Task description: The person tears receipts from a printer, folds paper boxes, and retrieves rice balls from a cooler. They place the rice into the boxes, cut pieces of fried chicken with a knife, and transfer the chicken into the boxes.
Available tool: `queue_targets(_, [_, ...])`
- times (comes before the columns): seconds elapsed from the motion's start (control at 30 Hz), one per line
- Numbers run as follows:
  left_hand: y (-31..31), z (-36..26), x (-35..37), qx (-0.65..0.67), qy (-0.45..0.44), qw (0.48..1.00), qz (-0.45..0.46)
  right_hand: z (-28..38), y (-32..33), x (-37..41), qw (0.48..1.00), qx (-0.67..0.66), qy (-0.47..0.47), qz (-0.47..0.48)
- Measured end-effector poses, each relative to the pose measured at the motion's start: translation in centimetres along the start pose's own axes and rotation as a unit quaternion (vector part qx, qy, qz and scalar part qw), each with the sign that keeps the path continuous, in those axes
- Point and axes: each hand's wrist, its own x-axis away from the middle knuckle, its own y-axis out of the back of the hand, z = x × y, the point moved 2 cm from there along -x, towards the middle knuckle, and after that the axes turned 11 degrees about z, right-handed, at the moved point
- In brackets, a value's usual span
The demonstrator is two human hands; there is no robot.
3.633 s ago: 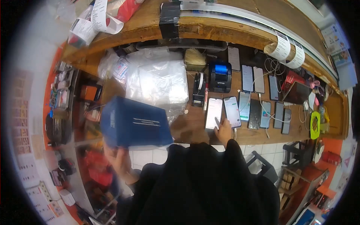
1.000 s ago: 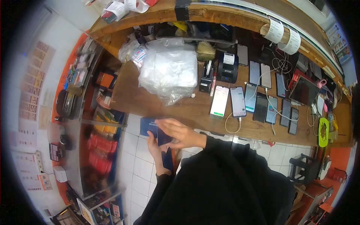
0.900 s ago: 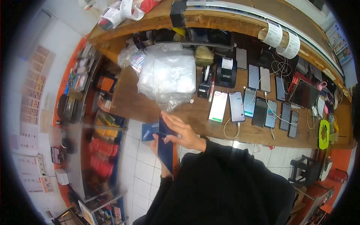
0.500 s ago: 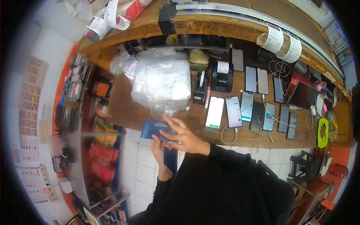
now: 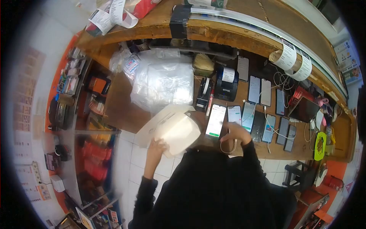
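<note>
My left hand (image 5: 154, 149) grips the near edge of a cream paper box (image 5: 177, 133). The box is tilted, with a pale flap with faint marks spread out on its left side; what is inside cannot be made out. At the front of the counter my right hand (image 5: 237, 133) hovers with its fingers apart and nothing seen in them. It is close to a phone (image 5: 234, 114), partly covering it, and to a white charging cable (image 5: 234, 144). Left of that hand lies a phone with a bright white screen (image 5: 216, 120).
A pile of clear plastic bags (image 5: 164, 82) covers the left of the wooden counter (image 5: 122, 110). Behind the phones stand a black receipt printer (image 5: 227, 86) and a tape dispenser (image 5: 203, 94). More phones with tangled cables lie rightward, near a yellow-green tray (image 5: 320, 146). Receipts (image 5: 286, 53) hang from the shelf.
Both hands held a dark blue folded item before; it no longer shows. Now the left hand has the cream box, and the right hand has moved right toward the phones.
</note>
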Motion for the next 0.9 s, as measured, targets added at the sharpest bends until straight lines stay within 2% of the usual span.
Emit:
queue_targets(0.07, [0.2,1.2,-1.3,-0.193,-0.02,0.981,-0.023,-3.4,1.8,-0.1,0.995,-0.011,-0.08,-0.061])
queue_targets(0.17, [2.7,-0.2,-3.3,-0.195,-0.047,0.98,0.006,-7.9,4.8,-1.3,0.979,-0.002,-0.167,-0.119])
queue_targets(0.2, [3.5,-0.8,-4.1,-0.193,-0.046,0.98,0.007,-6.9,6.6,-1.5,0.974,-0.01,-0.142,-0.174])
queue_targets(0.27, [4.5,-2.1,-5.9,0.017,-0.041,0.994,0.104,-7.2,8.9,-2.7,0.948,0.009,-0.072,-0.311])
queue_targets(0.3, [5.2,-3.4,-7.0,0.018,-0.041,0.993,0.107,-8.6,9.3,-3.9,0.919,0.039,-0.026,-0.391])
queue_targets(0.37, [5.8,-6.5,-9.9,0.176,-0.073,0.975,0.115,-9.9,10.6,-6.3,0.919,0.026,-0.003,-0.393])
queue_targets(0.43, [5.0,-9.2,-13.6,0.207,-0.133,0.964,0.099,-10.3,11.5,-8.1,0.918,0.014,0.023,-0.395])
queue_targets(0.5, [2.4,-11.2,-17.7,0.208,-0.156,0.962,0.087,-10.6,12.4,-9.9,0.934,0.032,-0.038,-0.355])
queue_targets(0.57, [-0.2,-12.6,-22.3,0.189,-0.157,0.966,0.076,-11.6,13.4,-11.3,0.941,0.033,-0.051,-0.334])
queue_targets(0.63, [-3.2,-13.4,-26.1,0.118,-0.169,0.978,0.026,-13.0,13.9,-12.3,0.955,0.028,-0.099,-0.279])
queue_targets(0.7, [-4.6,-14.5,-29.1,0.05,-0.118,0.991,0.027,-12.8,14.3,-12.4,0.959,0.029,-0.106,-0.263])
queue_targets(0.9, [-8.1,-14.5,-32.5,-0.05,-0.05,0.997,-0.001,-13.6,14.2,-12.8,0.962,0.026,-0.128,-0.241])
